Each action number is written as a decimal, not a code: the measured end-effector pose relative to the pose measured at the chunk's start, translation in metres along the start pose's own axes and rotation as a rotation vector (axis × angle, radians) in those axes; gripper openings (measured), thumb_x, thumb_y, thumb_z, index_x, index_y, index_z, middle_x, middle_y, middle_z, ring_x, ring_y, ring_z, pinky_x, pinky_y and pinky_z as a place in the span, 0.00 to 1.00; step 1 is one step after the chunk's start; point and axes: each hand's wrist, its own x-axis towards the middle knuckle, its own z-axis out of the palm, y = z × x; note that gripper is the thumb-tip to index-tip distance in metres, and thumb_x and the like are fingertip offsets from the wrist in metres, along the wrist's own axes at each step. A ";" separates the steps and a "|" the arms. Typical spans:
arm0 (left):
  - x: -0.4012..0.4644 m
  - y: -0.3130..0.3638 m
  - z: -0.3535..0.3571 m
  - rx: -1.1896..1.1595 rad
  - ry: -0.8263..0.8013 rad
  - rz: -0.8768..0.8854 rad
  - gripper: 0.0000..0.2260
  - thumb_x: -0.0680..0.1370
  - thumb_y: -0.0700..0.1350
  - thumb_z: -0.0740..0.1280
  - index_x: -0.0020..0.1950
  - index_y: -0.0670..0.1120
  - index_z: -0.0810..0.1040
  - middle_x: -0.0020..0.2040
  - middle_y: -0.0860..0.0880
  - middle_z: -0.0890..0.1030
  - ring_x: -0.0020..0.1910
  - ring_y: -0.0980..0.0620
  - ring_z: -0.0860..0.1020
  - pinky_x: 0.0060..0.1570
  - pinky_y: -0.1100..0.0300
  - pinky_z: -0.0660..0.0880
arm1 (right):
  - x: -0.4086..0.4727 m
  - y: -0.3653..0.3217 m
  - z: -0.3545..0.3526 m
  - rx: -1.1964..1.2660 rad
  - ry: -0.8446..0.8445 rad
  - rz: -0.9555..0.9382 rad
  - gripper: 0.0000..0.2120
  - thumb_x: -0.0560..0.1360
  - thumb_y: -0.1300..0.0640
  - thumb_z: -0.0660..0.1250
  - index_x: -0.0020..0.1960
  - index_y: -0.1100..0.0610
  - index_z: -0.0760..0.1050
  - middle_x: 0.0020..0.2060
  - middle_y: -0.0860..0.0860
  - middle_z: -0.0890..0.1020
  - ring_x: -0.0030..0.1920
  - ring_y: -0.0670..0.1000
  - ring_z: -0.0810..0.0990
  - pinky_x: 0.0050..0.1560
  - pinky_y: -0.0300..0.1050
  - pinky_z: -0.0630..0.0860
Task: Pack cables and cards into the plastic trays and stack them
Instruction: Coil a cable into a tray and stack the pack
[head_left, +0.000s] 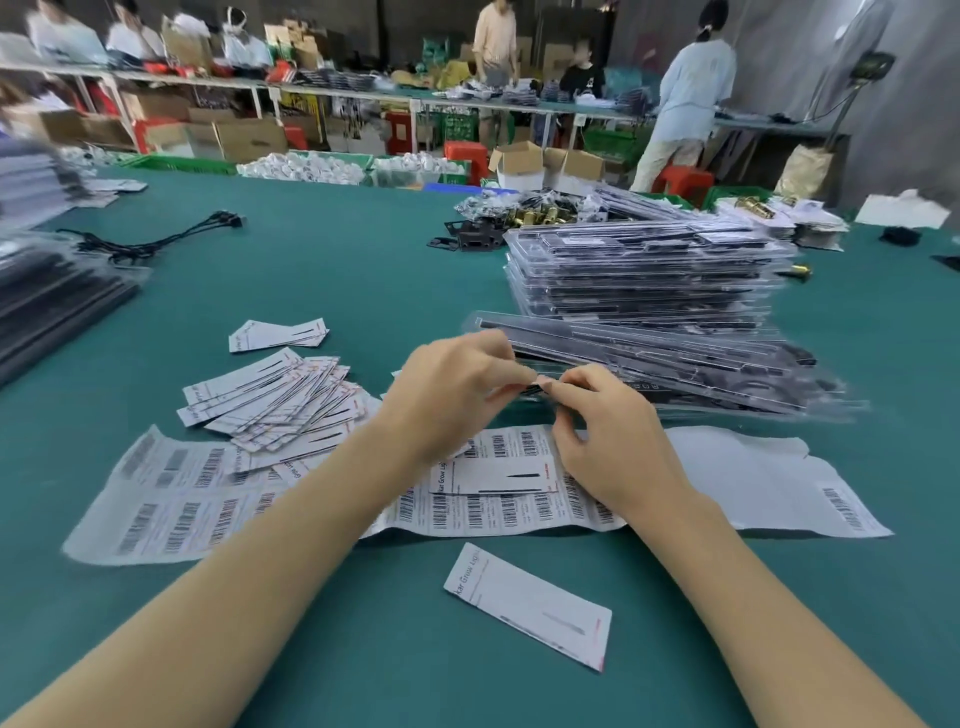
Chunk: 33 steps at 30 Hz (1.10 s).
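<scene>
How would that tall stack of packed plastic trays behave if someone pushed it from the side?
The tray stack would probably slide apart rather than move as one: its layers already sit unevenly, and the clear plastic looks slick. It is likely heavy overall, being many filled trays. The green table looks smooth, so the bottom may skid too.

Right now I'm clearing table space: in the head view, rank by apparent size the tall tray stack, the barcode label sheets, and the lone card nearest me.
1. barcode label sheets
2. tall tray stack
3. lone card, though nearness to the camera enlarges it.
</scene>
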 end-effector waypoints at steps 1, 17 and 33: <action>-0.002 0.003 0.006 0.008 0.037 -0.008 0.06 0.77 0.42 0.73 0.53 0.48 0.87 0.42 0.48 0.83 0.34 0.46 0.80 0.31 0.51 0.78 | 0.000 0.001 0.000 0.020 0.009 -0.007 0.15 0.77 0.63 0.65 0.61 0.56 0.82 0.49 0.50 0.81 0.46 0.54 0.80 0.46 0.50 0.78; -0.001 -0.003 0.032 -0.064 -0.112 -0.049 0.13 0.83 0.43 0.65 0.67 0.46 0.81 0.60 0.48 0.82 0.59 0.48 0.76 0.54 0.49 0.76 | -0.002 0.008 -0.002 0.178 0.127 0.039 0.08 0.73 0.65 0.67 0.46 0.54 0.71 0.39 0.47 0.78 0.40 0.49 0.78 0.42 0.50 0.77; 0.028 0.012 0.038 0.349 -0.216 -0.108 0.13 0.84 0.46 0.56 0.59 0.54 0.80 0.47 0.53 0.81 0.46 0.49 0.79 0.36 0.58 0.68 | -0.008 0.031 -0.019 0.078 0.217 -0.016 0.10 0.70 0.58 0.71 0.48 0.51 0.87 0.42 0.44 0.87 0.41 0.48 0.83 0.44 0.48 0.82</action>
